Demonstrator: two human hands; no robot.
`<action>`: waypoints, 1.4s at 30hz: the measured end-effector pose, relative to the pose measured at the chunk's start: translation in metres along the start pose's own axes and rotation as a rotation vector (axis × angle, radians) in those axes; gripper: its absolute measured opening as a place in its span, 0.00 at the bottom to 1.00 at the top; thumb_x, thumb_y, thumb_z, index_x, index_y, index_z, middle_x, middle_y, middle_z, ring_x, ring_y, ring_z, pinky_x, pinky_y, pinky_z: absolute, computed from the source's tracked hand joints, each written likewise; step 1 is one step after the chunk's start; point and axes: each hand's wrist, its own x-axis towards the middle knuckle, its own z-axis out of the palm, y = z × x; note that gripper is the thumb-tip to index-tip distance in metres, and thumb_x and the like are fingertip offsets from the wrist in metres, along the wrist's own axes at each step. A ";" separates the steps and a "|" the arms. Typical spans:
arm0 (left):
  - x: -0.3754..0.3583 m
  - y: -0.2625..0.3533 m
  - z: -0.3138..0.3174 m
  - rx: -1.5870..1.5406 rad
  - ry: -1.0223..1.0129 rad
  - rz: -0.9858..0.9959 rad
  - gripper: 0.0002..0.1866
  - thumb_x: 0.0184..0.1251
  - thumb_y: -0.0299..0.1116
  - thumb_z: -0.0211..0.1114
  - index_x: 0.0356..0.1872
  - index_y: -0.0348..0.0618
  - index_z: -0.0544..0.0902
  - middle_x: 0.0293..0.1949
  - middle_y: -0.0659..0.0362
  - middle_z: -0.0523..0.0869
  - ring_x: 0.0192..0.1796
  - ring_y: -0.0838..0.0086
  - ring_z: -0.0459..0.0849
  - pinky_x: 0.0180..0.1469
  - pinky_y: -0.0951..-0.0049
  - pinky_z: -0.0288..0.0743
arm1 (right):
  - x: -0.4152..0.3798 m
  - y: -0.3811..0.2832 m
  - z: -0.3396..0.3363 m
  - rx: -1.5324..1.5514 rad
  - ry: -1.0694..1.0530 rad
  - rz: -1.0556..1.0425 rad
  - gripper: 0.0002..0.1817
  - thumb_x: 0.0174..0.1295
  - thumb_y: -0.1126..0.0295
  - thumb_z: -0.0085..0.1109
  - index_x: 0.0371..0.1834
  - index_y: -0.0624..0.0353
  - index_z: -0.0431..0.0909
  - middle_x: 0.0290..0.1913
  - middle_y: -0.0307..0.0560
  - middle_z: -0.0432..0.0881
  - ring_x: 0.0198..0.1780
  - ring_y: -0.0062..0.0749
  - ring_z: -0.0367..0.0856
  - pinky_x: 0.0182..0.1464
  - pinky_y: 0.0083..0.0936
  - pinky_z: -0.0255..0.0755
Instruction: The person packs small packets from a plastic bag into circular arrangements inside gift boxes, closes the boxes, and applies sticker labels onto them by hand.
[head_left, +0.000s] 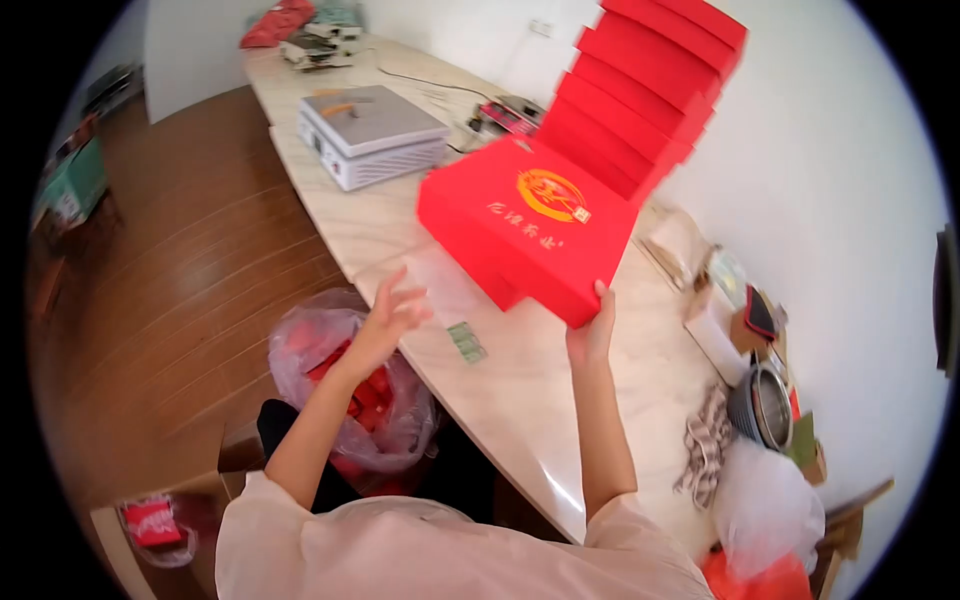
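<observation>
A red cardboard box (490,195) with a gold round emblem and pale lettering is tilted above the table. My right hand (592,330) grips its near right corner, the thumb up along the edge and the other fingers mostly out of sight. To the left of the box, my left hand (398,305) is in the air, fingers apart and holding nothing. A small green, shiny packet or card (466,342) lies on the tabletop between my hands. Behind the box rises a leaning stack of red boxes (640,90).
A flat-topped grey machine (372,135) stands on the marble-patterned table (520,400). Below the table's left edge sits a plastic bag (385,440) of red pieces. A metal bowl (768,405), striped cloth (706,440) and white bag (770,505) are at right. An open carton (115,540) is at lower left.
</observation>
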 end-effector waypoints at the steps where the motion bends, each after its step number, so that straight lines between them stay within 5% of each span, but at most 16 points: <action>1: -0.017 -0.011 -0.016 0.179 -0.015 -0.014 0.32 0.74 0.36 0.54 0.73 0.47 0.49 0.65 0.48 0.70 0.57 0.65 0.79 0.62 0.67 0.68 | 0.025 0.009 0.007 0.034 0.011 0.035 0.24 0.66 0.60 0.52 0.62 0.60 0.66 0.61 0.45 0.73 0.63 0.33 0.70 0.64 0.33 0.64; 3: -0.066 -0.028 -0.054 0.155 0.125 -0.062 0.24 0.74 0.33 0.55 0.68 0.42 0.62 0.59 0.53 0.75 0.54 0.70 0.80 0.57 0.72 0.71 | 0.045 0.031 0.021 0.080 -0.004 0.108 0.24 0.66 0.60 0.51 0.61 0.61 0.66 0.61 0.45 0.73 0.62 0.34 0.71 0.64 0.32 0.63; 8: -0.251 -0.039 -0.131 0.241 0.686 -0.446 0.20 0.75 0.40 0.53 0.63 0.45 0.70 0.55 0.58 0.79 0.51 0.75 0.80 0.52 0.75 0.71 | 0.076 0.068 0.053 0.031 0.266 -0.134 0.26 0.65 0.59 0.52 0.61 0.63 0.66 0.60 0.52 0.73 0.57 0.41 0.75 0.57 0.36 0.72; 12: -0.374 -0.046 -0.140 0.247 0.973 -0.563 0.20 0.74 0.42 0.54 0.63 0.48 0.71 0.52 0.59 0.81 0.48 0.77 0.80 0.49 0.76 0.72 | 0.141 0.106 0.013 -0.905 0.716 -0.245 0.25 0.63 0.57 0.55 0.48 0.73 0.73 0.49 0.70 0.76 0.51 0.50 0.79 0.47 0.45 0.74; 13: -0.395 -0.048 -0.138 0.196 1.051 -0.535 0.20 0.73 0.42 0.55 0.61 0.47 0.72 0.49 0.59 0.81 0.45 0.77 0.81 0.45 0.77 0.73 | 0.135 0.107 0.021 -1.047 0.909 -0.607 0.22 0.63 0.58 0.55 0.38 0.74 0.76 0.39 0.71 0.78 0.45 0.54 0.80 0.41 0.48 0.73; 14: -0.412 -0.046 -0.132 0.158 1.145 -0.515 0.19 0.73 0.42 0.55 0.60 0.46 0.73 0.47 0.59 0.82 0.44 0.78 0.80 0.41 0.79 0.73 | 0.140 0.104 0.017 -1.202 0.947 -0.737 0.19 0.65 0.62 0.53 0.39 0.73 0.76 0.37 0.67 0.79 0.41 0.58 0.78 0.40 0.48 0.72; 15: -0.436 -0.055 -0.131 0.137 1.202 -0.445 0.19 0.73 0.42 0.56 0.59 0.45 0.73 0.44 0.61 0.82 0.42 0.79 0.80 0.38 0.79 0.72 | 0.133 0.099 0.024 -1.901 0.817 -0.650 0.18 0.67 0.64 0.53 0.46 0.73 0.74 0.44 0.66 0.77 0.44 0.59 0.77 0.45 0.46 0.71; 16: -0.454 -0.054 -0.134 0.159 1.242 -0.427 0.19 0.73 0.42 0.56 0.59 0.45 0.73 0.40 0.63 0.82 0.39 0.80 0.79 0.37 0.80 0.72 | 0.092 0.092 0.054 -1.060 0.526 -1.295 0.20 0.67 0.66 0.53 0.54 0.72 0.70 0.51 0.64 0.74 0.50 0.56 0.74 0.53 0.44 0.69; 17: -0.477 -0.051 -0.139 0.235 1.256 -0.397 0.18 0.73 0.40 0.55 0.59 0.44 0.73 0.37 0.64 0.81 0.36 0.80 0.78 0.36 0.79 0.73 | 0.066 0.094 0.074 -0.926 0.290 -1.307 0.20 0.66 0.69 0.54 0.58 0.71 0.69 0.54 0.64 0.72 0.54 0.54 0.71 0.59 0.43 0.66; 22: -0.583 -0.012 -0.163 0.129 1.668 -0.332 0.16 0.72 0.38 0.55 0.55 0.44 0.76 0.38 0.64 0.81 0.38 0.80 0.79 0.37 0.77 0.74 | -0.072 0.168 0.133 -1.155 -0.294 -1.125 0.19 0.63 0.72 0.54 0.57 0.65 0.70 0.56 0.57 0.73 0.56 0.51 0.69 0.61 0.42 0.62; 25: -0.647 -0.031 -0.206 0.119 1.827 -0.432 0.19 0.70 0.41 0.58 0.56 0.43 0.75 0.40 0.61 0.81 0.41 0.78 0.80 0.37 0.77 0.72 | -0.135 0.251 0.142 -1.124 -0.676 -0.779 0.20 0.62 0.71 0.52 0.57 0.66 0.69 0.55 0.60 0.73 0.57 0.53 0.69 0.62 0.44 0.60; 30: -0.731 -0.175 -0.334 0.053 1.980 -0.525 0.22 0.64 0.43 0.63 0.54 0.40 0.76 0.43 0.55 0.82 0.46 0.69 0.82 0.46 0.70 0.76 | -0.262 0.313 0.159 -1.255 -1.348 -0.711 0.22 0.58 0.73 0.53 0.57 0.67 0.70 0.56 0.61 0.73 0.60 0.54 0.67 0.66 0.43 0.55; 32: -0.723 -0.213 -0.359 0.082 2.021 -0.587 0.25 0.63 0.45 0.65 0.55 0.40 0.75 0.46 0.52 0.81 0.49 0.64 0.82 0.49 0.67 0.77 | -0.278 0.327 0.142 -1.299 -1.442 -0.654 0.22 0.56 0.74 0.54 0.56 0.64 0.70 0.54 0.59 0.72 0.59 0.53 0.67 0.63 0.44 0.58; 34: -0.698 -0.226 -0.379 0.660 1.909 -0.853 0.31 0.59 0.47 0.68 0.58 0.39 0.71 0.54 0.45 0.76 0.56 0.54 0.77 0.56 0.60 0.73 | -0.276 0.330 0.124 -1.409 -1.441 -0.542 0.22 0.54 0.76 0.54 0.55 0.63 0.72 0.53 0.59 0.73 0.57 0.54 0.68 0.62 0.44 0.59; 37: -0.698 -0.240 -0.424 0.791 1.829 -0.817 0.35 0.54 0.45 0.70 0.60 0.39 0.67 0.58 0.40 0.70 0.59 0.45 0.73 0.59 0.54 0.71 | -0.266 0.316 0.105 -1.521 -1.389 -0.478 0.20 0.54 0.76 0.54 0.53 0.63 0.73 0.52 0.59 0.74 0.56 0.54 0.69 0.61 0.44 0.60; 42: -0.728 -0.289 -0.498 0.727 1.682 -1.200 0.47 0.46 0.52 0.74 0.63 0.32 0.64 0.61 0.35 0.69 0.63 0.44 0.70 0.62 0.55 0.70 | -0.270 0.303 0.108 -1.621 -1.277 -0.354 0.18 0.54 0.83 0.49 0.50 0.64 0.74 0.49 0.57 0.74 0.52 0.52 0.73 0.58 0.39 0.65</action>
